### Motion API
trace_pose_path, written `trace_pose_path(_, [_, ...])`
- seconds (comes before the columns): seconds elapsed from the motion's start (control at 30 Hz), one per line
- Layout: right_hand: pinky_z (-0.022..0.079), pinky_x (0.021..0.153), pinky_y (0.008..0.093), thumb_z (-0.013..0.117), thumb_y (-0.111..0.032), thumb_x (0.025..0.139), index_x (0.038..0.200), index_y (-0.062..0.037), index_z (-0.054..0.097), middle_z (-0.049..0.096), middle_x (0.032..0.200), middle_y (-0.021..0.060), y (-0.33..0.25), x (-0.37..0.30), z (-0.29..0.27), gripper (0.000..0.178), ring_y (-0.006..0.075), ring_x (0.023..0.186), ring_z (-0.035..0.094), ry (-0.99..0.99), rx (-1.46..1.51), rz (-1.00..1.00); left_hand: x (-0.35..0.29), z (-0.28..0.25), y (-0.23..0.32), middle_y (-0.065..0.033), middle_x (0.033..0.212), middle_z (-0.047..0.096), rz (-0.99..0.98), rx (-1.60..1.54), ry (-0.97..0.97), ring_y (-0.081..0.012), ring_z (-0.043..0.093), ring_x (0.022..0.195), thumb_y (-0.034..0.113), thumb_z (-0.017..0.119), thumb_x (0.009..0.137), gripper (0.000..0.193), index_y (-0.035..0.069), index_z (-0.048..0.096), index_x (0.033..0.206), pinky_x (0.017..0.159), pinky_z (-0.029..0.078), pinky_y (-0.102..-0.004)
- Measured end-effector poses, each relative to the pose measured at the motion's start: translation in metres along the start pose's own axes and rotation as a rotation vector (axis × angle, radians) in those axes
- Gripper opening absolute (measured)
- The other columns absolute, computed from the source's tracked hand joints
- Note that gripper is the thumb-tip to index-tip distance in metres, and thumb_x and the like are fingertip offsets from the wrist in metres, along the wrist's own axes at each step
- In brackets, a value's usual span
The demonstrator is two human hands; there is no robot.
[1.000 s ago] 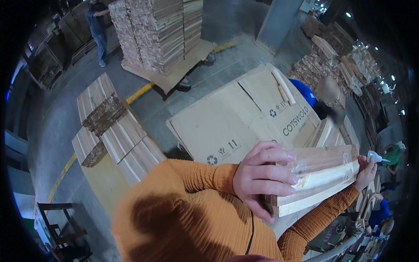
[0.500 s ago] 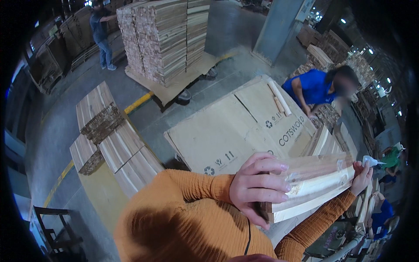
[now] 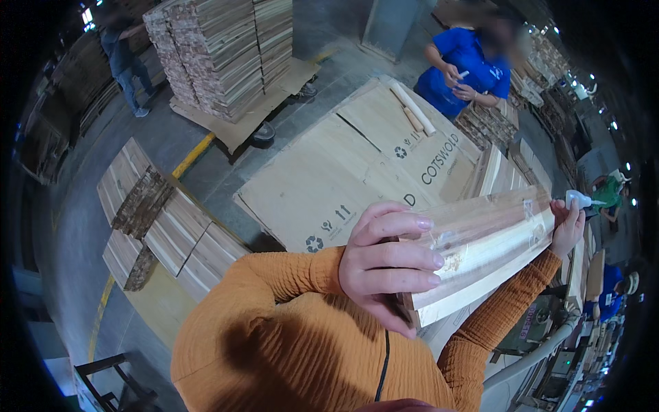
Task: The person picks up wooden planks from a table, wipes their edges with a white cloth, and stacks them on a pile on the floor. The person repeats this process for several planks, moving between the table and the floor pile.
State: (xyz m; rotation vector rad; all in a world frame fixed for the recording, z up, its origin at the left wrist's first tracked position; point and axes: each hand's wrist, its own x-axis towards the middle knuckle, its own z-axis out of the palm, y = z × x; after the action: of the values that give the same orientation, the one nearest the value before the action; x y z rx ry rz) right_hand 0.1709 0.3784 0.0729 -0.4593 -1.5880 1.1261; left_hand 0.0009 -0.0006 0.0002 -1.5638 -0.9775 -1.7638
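A wooden board [image 3: 491, 237] with pale and brown bands is held tilted in front of my body. My left hand [image 3: 388, 268] wraps round its near end, fingers on top and thumb below. At the far right end my right hand [image 3: 568, 228] grips the board, its fingers partly hidden behind the edge. A small translucent squeeze bottle [image 3: 578, 199] with a thin nozzle sticks out from the fingers of that same hand. Whether the board is one piece or several laid together, I cannot tell.
Flattened cardboard [image 3: 329, 172] lies beyond the board, bearing rolled tubes [image 3: 412, 110]. Boards are stacked at left [image 3: 175, 230] and on a pallet [image 3: 206, 62]. More boards [image 3: 498, 172] lie at right. A blue-shirted person [image 3: 460, 75] stands across; another person [image 3: 123, 62] is far left.
The view has shifted, so surroundings sit further left and higher. My hands keep their hold on the board and bottle. The blue-shirted person has straightened up, hands raised with a small white thing.
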Motion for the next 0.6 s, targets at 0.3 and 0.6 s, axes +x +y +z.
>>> trace_pose_path(0.3, [0.055, 0.067, 0.0324, 0.053, -0.021, 0.09, 0.094, -0.0003, 0.048, 0.063, 0.074, 0.012, 0.004, 0.003, -0.006, 0.021, 0.0209, 0.066, 0.064, -0.011, 0.007, -0.015, -0.003, 0.01, -0.003, -0.0048, 0.105, 0.06, 0.03, -0.014, 0.068, -0.0322, 0.051, 0.101, 0.059, 0.065, 0.068, 0.056, 0.011, 0.062, 0.098, 0.079, 0.039, -0.045])
trace_pose_path(0.6, [0.055, 0.067, 0.0325, 0.053, -0.021, 0.091, 0.092, -0.0002, 0.049, 0.063, 0.074, 0.0123, 0.002, 0.003, -0.001, 0.021, 0.021, 0.066, 0.064, -0.012, 0.014, 0.006, -0.003, 0.009, -0.005, -0.0052, 0.106, 0.06, 0.036, -0.015, 0.07, -0.0325, 0.05, 0.101, 0.058, 0.064, 0.068, 0.056, 0.011, 0.062, 0.098, 0.079, 0.039, -0.0452])
